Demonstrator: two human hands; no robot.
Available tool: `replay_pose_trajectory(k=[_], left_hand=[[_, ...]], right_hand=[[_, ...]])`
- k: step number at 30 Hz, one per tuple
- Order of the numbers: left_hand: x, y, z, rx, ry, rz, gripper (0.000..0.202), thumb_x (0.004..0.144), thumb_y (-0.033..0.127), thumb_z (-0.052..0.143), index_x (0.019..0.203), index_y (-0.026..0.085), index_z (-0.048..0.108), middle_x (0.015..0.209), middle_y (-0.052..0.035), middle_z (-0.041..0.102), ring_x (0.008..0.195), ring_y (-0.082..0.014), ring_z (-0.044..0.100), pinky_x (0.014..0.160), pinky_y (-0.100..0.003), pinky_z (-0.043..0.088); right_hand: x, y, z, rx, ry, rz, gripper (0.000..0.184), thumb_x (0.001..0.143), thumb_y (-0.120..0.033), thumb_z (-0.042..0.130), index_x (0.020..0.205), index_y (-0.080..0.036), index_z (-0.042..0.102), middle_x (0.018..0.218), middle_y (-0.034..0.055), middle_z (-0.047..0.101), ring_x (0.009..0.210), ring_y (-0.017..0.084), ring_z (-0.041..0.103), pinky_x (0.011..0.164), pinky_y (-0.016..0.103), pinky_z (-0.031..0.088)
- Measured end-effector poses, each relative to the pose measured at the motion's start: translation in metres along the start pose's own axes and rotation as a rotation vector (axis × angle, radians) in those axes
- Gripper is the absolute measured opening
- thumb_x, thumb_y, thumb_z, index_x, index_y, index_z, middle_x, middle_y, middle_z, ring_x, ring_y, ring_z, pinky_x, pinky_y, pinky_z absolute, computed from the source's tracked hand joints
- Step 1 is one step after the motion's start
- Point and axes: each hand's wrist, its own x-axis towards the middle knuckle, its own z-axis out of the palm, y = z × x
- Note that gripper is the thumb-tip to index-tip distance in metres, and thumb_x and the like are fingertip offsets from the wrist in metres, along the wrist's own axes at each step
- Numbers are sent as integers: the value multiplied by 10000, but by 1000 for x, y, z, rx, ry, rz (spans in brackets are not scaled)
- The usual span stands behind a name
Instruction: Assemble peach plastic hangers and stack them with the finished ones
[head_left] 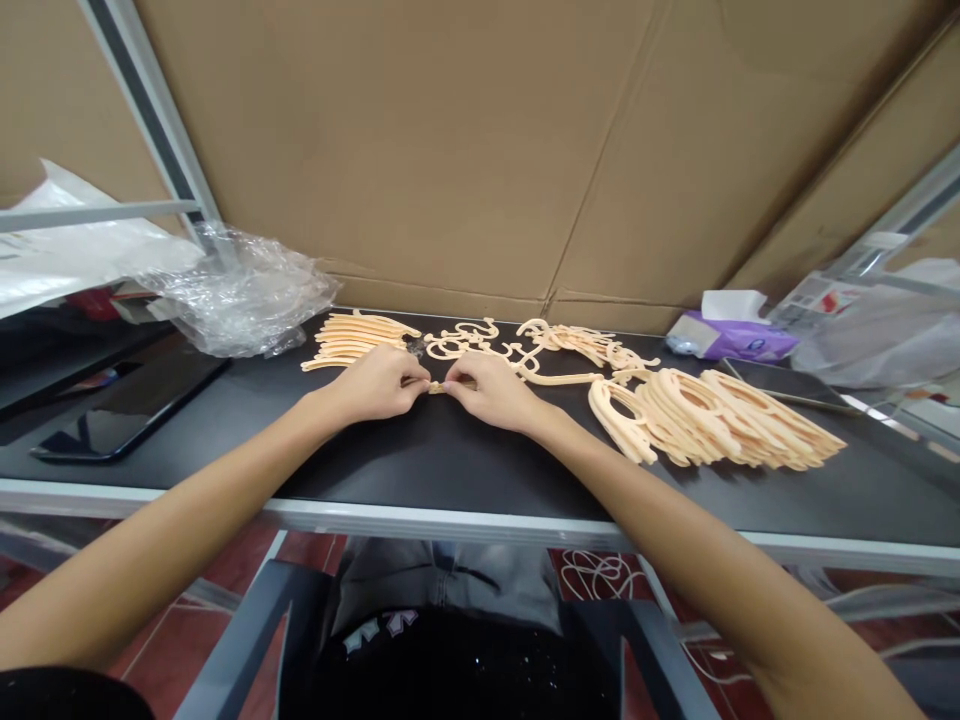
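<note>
My left hand point(379, 385) and my right hand point(491, 392) meet at the middle of the black table point(420, 460), fingertips pinched together on a small peach-coloured plastic piece point(439, 386). Just behind the hands lie curly peach plastic parts point(480, 345). A bundle of straight peach strips point(352, 340) lies behind my left hand. To the right of my right hand a fanned stack of curved peach plastic pieces point(705, 415) lies on the table.
Crumpled clear plastic wrap point(240, 290) sits at the back left. A dark tablet point(120, 410) lies at the left. A purple tissue pack point(727, 335) and a phone point(787, 385) are at the right. Cardboard point(480, 150) walls the back.
</note>
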Motion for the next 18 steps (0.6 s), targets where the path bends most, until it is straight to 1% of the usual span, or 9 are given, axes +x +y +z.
replay_pose_trajectory(k=[2,6,11,18], left_hand=[[0,0,0,12,-9,-7,237,834,220,545,717,173,745,656,-33,695,618,-149,584,625,-263,373],[0,0,-2,18,-24,-13,243,837,211,539,710,171,742,660,-34,692,628,-147,582,634,-259,371],[1,-1,-4,11,-57,-7,271,845,209,523,661,159,715,632,-28,660,598,-132,535,611,-257,341],[-1,-5,-5,-2,-82,-34,267,833,200,524,635,157,698,594,-10,626,560,-116,488,573,-250,311]], right_hand=[[-1,1,1,-8,-19,6,73,867,-174,659,796,-170,677,850,46,685,813,171,593,762,302,424],[-3,4,4,-3,-21,-44,38,867,-154,661,847,-175,686,888,50,701,858,179,610,823,315,436],[-2,6,7,-14,-4,-65,58,876,-143,653,826,-164,673,845,52,685,827,176,601,800,307,441],[-1,9,8,-6,-1,-64,75,884,-141,638,818,-171,659,848,47,671,843,178,596,816,315,439]])
